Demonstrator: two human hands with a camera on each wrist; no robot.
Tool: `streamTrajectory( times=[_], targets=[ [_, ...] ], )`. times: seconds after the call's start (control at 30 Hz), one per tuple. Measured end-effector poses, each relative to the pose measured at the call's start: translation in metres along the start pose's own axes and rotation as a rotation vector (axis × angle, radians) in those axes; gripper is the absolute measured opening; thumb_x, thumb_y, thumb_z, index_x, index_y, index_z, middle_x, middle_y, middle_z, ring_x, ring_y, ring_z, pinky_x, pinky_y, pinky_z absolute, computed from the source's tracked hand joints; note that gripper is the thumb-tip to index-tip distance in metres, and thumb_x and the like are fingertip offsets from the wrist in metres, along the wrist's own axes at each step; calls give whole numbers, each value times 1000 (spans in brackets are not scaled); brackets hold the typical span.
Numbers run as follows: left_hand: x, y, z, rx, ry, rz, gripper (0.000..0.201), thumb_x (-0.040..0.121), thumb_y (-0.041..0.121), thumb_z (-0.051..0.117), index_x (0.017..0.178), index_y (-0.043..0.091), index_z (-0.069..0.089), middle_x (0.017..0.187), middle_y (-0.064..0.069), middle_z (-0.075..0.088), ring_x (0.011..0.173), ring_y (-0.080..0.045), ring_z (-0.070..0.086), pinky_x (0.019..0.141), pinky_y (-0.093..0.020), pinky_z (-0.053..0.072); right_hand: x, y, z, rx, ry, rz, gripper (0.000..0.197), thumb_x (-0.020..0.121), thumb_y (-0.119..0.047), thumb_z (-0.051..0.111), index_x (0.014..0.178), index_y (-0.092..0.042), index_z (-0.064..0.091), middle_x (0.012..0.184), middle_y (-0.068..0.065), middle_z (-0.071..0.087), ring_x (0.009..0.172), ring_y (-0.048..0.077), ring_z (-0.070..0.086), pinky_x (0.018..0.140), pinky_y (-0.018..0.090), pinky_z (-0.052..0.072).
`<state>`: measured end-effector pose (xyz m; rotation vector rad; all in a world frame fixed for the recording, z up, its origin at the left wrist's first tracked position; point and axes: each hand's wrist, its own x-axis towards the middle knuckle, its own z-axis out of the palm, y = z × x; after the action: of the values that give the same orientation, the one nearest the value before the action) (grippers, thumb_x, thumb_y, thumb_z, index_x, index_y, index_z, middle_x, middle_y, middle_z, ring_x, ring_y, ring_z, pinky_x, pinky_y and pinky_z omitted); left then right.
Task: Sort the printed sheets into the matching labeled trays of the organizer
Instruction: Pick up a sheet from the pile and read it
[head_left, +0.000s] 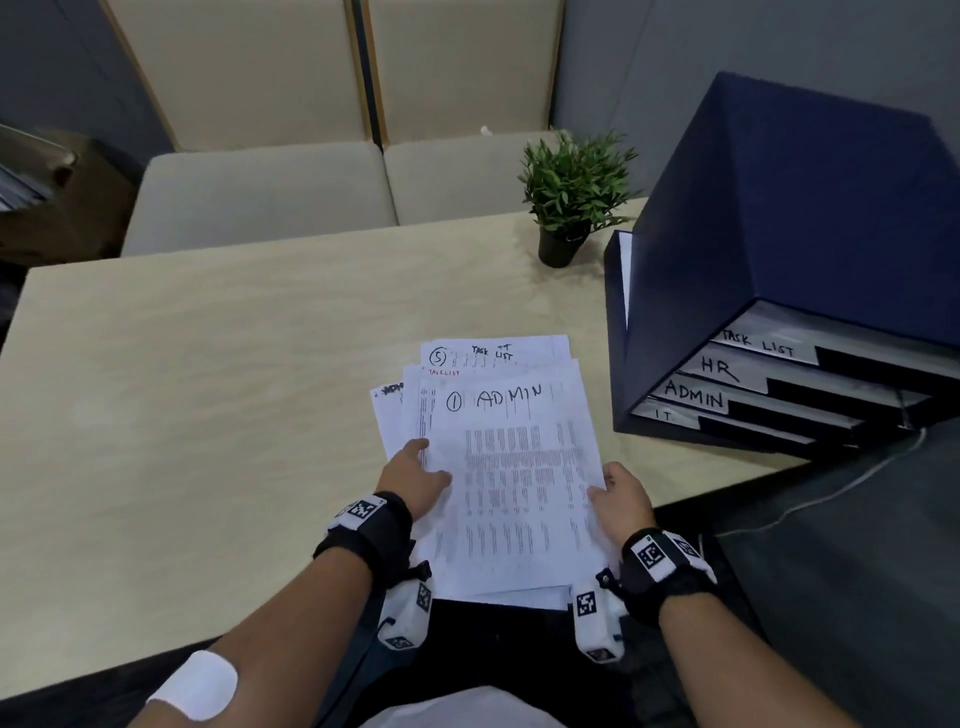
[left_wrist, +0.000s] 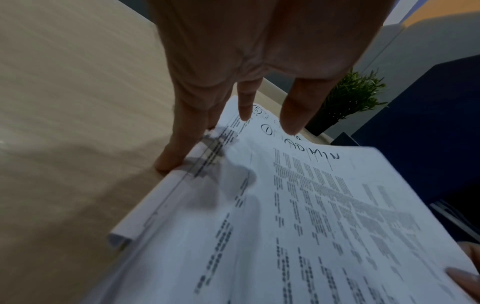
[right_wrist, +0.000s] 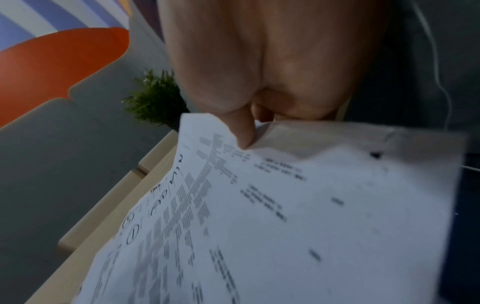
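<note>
Left hand (head_left: 415, 475): straight, relaxed fingers (left_wrist: 182, 131) lie on the left margin of the paper stack, fingertips pressing its edge to the tabletop; nothing is gripped.
Right hand (head_left: 621, 496): thumb on top and fingers curled beneath, pinching the right edge of the top sheet, which bows upward there.
Top sheet (head_left: 511, 483): thin white paper, rectangular, dense columns of small grey print; handwritten in black marker "1" in a circle and "ADMIN". It lies on the stack at the near edge of the table, its near end overhanging.
Stack (head_left: 488, 356): loosely fanned white sheets under it; 1 peeks out at the far end marked "5" in a circle and "TASK LIST", another shows red lettering.
Table (head_left: 208, 389): pale wood-grain laminate, matte, rectangular.
Organizer (head_left: 753, 234): dark blue box with a slanted top, at the right of the stack; 4 stepped trays with white labels reading, top to bottom, "TASK LIST", "HR", "ADMIN", "I.T.".
Potted plant (head_left: 574, 192): small leafy green sprigs in a round black pot, just left of the organizer.
Bench seat (head_left: 260, 192): beige cushions behind the table.
</note>
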<state>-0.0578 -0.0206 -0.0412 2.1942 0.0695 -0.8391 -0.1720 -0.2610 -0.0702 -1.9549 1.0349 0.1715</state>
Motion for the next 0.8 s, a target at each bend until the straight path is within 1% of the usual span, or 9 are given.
streamTrajectory(
  times=[0.03,0.1,0.2,0.3,0.47,0.53,0.63,0.7,0.8],
  targets=[
    [0,0,1,-9,3,-4,66,89,18,60,147,14,30,149,-12,37,132,-29,42,105,-35,38,0,3,-2,68,-31,7,18,88,-1,50,92,-16,59,95,-1,68,89,22,63,81,32,52],
    [-1,2,1,-39,13,-13,68,88,16,60,148,13,26,148,-15,38,129,-31,44,102,-35,40,-3,7,-6,169,-68,4,26,87,0,50,96,-20,64,99,0,72,93,23,68,89,43,54],
    [0,6,2,-77,76,3,73,87,12,62,149,10,23,150,-16,31,134,-30,38,106,-36,36,-17,5,-17,300,-88,-31,30,89,3,48,95,-21,65,96,5,74,90,27,70,88,46,55],
    [-2,11,4,-101,139,52,74,87,17,64,149,14,23,152,-13,29,137,-29,34,111,-41,32,-28,6,-29,485,-123,-32,28,91,11,45,100,-9,62,99,16,72,87,30,69,85,47,53],
    [-3,17,20,-195,-2,27,77,88,30,65,149,17,21,145,-14,41,129,-30,46,106,-39,38,-37,8,-39,593,-196,-42,24,93,12,44,100,-5,60,99,16,71,85,27,67,82,43,54],
    [-4,22,27,-172,6,55,61,89,25,64,141,10,36,134,-12,53,116,-29,54,96,-33,43,-38,11,-39,604,-212,-49,25,93,12,44,99,-6,60,98,15,71,83,24,68,80,41,55],
    [-15,33,32,-206,45,164,27,91,10,59,117,6,55,110,-6,64,95,-24,59,81,-29,43,-40,18,-46,628,-210,-31,22,92,12,45,95,-6,58,96,14,71,81,25,67,76,39,55],
    [-22,42,32,-240,17,229,20,90,6,59,108,13,60,98,0,66,93,-26,62,80,-31,46,-40,29,-55,663,-206,-8,19,91,11,49,96,-6,57,100,15,70,84,27,67,77,40,55],
    [-34,60,32,-261,-58,313,28,88,-1,58,102,24,61,94,5,67,91,-23,64,79,-32,51,-41,39,-71,695,-233,25,10,93,-3,56,101,-9,55,103,12,70,86,24,68,73,37,54]
  ],
)
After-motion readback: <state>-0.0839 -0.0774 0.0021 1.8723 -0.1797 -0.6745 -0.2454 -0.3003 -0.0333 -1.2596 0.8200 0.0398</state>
